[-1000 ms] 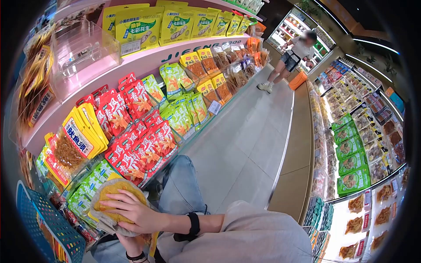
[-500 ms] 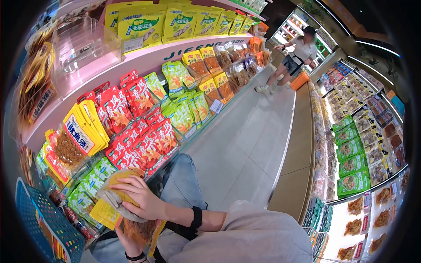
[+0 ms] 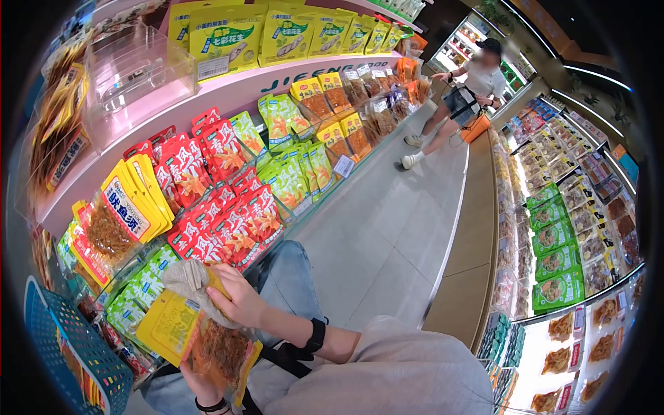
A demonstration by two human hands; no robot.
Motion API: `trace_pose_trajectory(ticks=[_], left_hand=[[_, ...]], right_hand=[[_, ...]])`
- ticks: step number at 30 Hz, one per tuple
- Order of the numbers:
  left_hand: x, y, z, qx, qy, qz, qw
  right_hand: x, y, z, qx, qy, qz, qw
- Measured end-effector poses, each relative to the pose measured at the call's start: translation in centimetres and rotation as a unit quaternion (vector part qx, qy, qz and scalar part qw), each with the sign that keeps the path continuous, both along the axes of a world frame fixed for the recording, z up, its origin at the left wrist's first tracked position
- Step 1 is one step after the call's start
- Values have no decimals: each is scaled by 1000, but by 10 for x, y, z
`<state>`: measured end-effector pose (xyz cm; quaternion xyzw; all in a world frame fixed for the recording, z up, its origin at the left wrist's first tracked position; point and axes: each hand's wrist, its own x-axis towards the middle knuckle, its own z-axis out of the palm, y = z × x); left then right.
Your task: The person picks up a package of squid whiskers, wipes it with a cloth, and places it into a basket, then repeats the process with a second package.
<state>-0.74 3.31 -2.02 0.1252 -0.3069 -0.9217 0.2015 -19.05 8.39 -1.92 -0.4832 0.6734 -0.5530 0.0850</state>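
Observation:
My left hand (image 3: 199,379), a black band on its wrist, grips a snack bag (image 3: 220,349) from below. The bag has a yellow printed top and a clear front showing brown shredded food; it tilts above my lap. A folded grey and yellow cloth (image 3: 188,278) is held in my right hand (image 3: 241,299), fingers wrapped over it, at the bag's upper edge. Just beyond my hands are red snack packets (image 3: 243,228) and green packets (image 3: 142,285) in the shelf bins. Similar yellow-topped bags (image 3: 130,200) stand farther left.
A blue perforated basket (image 3: 72,346) with yellow packets inside stands at lower left. Clear plastic bins (image 3: 135,76) and yellow pouches (image 3: 225,38) fill the upper shelf. A person (image 3: 467,97) with an orange basket (image 3: 476,128) is in the aisle (image 3: 387,228). Lit shelves line the right side.
My right hand and the cloth have shifted up off the bag, uncovering more of its front. The person in the aisle has stepped closer.

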Motion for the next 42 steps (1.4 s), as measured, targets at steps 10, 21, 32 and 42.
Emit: trace_pose_trajectory(ticks=[10,21,32,42], left_hand=[[15,-4,-1,37,9,29,999],[24,-37,90,176,-81,458,868],[160,-125,207,-330,-330,684,561],[167,-231,108,-583,-660,198,429]], right_hand=[[-2,1,-9,57,-140,-36,988],[-11,10,-29,87,-152,-131,976],[-53,9,-67,23,-339,-154,928],[-47,16,-80,-18,-379,-176,908]])
